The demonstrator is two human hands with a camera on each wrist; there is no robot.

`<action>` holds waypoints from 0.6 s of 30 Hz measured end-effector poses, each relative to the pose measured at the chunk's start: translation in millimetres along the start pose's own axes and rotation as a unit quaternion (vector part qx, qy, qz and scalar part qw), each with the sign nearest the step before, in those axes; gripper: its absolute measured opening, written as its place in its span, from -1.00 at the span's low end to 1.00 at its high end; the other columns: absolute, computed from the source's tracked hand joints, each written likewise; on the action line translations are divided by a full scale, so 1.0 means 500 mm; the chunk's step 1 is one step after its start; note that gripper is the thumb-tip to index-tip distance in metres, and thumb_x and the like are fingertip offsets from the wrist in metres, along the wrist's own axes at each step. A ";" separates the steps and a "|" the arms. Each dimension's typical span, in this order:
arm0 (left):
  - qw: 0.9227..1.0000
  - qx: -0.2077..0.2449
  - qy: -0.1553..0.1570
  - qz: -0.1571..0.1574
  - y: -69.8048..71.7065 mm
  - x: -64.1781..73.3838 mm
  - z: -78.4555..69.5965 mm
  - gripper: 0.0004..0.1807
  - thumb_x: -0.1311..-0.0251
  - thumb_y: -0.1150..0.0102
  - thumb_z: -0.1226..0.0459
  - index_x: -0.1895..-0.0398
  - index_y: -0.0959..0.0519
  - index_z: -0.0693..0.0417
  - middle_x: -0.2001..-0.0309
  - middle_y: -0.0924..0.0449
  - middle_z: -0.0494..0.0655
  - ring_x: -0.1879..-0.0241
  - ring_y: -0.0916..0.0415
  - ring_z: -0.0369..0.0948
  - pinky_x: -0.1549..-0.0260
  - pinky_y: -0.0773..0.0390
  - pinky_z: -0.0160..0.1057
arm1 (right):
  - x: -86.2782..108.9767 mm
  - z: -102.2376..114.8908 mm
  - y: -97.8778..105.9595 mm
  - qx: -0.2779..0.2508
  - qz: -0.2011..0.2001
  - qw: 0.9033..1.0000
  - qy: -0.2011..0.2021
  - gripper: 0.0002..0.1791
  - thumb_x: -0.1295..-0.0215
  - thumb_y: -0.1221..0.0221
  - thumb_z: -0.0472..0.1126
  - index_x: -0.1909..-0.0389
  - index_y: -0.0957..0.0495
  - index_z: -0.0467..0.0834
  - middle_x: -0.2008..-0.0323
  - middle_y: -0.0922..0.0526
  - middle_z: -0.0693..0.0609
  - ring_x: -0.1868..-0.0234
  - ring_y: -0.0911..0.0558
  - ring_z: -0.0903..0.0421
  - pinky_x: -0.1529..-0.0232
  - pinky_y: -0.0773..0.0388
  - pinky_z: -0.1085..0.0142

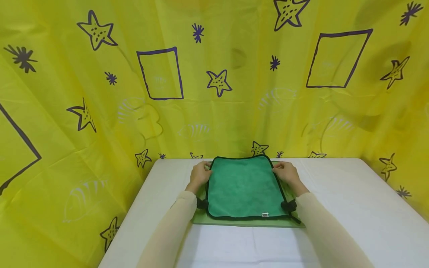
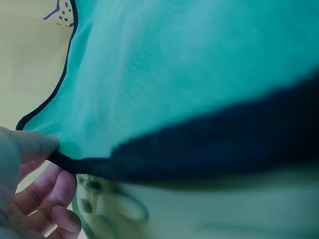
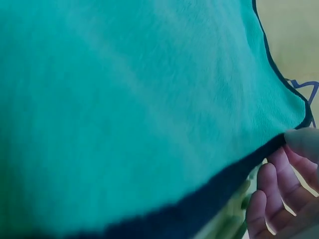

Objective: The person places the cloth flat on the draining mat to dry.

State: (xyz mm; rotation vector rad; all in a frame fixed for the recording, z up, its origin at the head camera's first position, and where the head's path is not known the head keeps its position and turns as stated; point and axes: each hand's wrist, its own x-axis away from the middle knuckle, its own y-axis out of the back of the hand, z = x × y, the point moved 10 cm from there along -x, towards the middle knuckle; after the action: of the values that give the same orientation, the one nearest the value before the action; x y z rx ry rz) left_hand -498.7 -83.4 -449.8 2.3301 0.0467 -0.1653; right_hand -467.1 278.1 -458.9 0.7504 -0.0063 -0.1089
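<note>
A green cloth (image 1: 244, 186) with black edging is spread out between both hands, a small white tag (image 1: 265, 214) on its near edge. On its left side, the left hand (image 1: 200, 174) pinches the edging close to the far corner, thumb on top and fingers beneath. The right hand (image 1: 286, 173) pinches the opposite edge near the far right corner in the same manner. Under the cloth lies a light green mat or board (image 1: 248, 224), mostly covered. Part of a printed pattern on it shows below the cloth in the left wrist view.
A white table (image 1: 338, 193) carries the mat. Behind it and along the sides hangs a yellow curtain (image 1: 214, 111) with stars and frames drawn on it. Black wrist straps (image 1: 289, 205) sit by the cloth's near corners.
</note>
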 end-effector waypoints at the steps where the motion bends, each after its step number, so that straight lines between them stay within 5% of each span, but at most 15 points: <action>1: 1.000 -0.007 -0.001 0.006 -0.002 0.002 0.002 -0.74 -0.35 -0.26 0.27 -0.07 -0.64 0.06 0.18 -0.74 0.06 0.29 -0.65 -0.04 0.35 -0.58 -0.12 | 0.003 -0.001 -0.001 0.006 0.008 1.000 0.006 -0.65 -0.48 -0.12 -0.18 -0.04 -0.58 -0.39 0.04 -0.64 -0.38 0.11 -0.62 -0.19 0.19 -0.56 0.11; 8: 0.996 -0.058 -0.035 0.051 0.004 0.033 -0.003 -0.59 -0.31 -0.26 0.26 -0.21 -0.53 0.10 0.34 -0.68 -0.01 0.45 -0.53 -0.15 0.48 -0.43 -0.23 | 0.023 0.002 -0.008 0.041 0.067 0.995 0.066 -0.67 -0.39 -0.20 -0.22 0.01 -0.55 -0.42 0.15 -0.68 -0.36 0.16 -0.65 -0.17 0.15 -0.58 0.04; 14: 0.989 -0.056 -0.089 0.104 -0.004 0.060 -0.007 -0.53 -0.37 -0.13 0.35 -0.33 -0.40 0.17 0.52 -0.51 -0.11 0.61 -0.33 -0.25 0.60 -0.31 -0.32 | 0.045 0.005 -0.009 0.026 0.107 0.990 0.092 -0.74 -0.45 -0.15 -0.23 0.06 -0.52 -0.38 0.14 -0.65 -0.31 0.14 -0.61 -0.10 0.19 -0.54 0.14; 18: 0.981 -0.046 -0.134 0.136 -0.007 0.087 -0.014 -0.60 -0.34 -0.03 0.49 -0.23 -0.50 0.17 0.47 -0.57 -0.10 0.57 -0.33 -0.28 0.56 -0.34 -0.36 | 0.068 0.003 -0.014 -0.016 0.150 0.983 0.101 -0.86 -0.47 -0.04 -0.34 0.14 -0.48 -0.38 0.25 -0.60 -0.19 0.27 -0.54 0.01 0.27 -0.50 0.23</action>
State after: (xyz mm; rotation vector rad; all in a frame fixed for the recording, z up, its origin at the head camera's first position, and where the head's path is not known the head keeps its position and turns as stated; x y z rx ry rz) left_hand -455.3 -76.9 -453.4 2.1770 -0.3888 -0.3306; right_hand -434.0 268.5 -463.4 0.7187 0.0763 0.2542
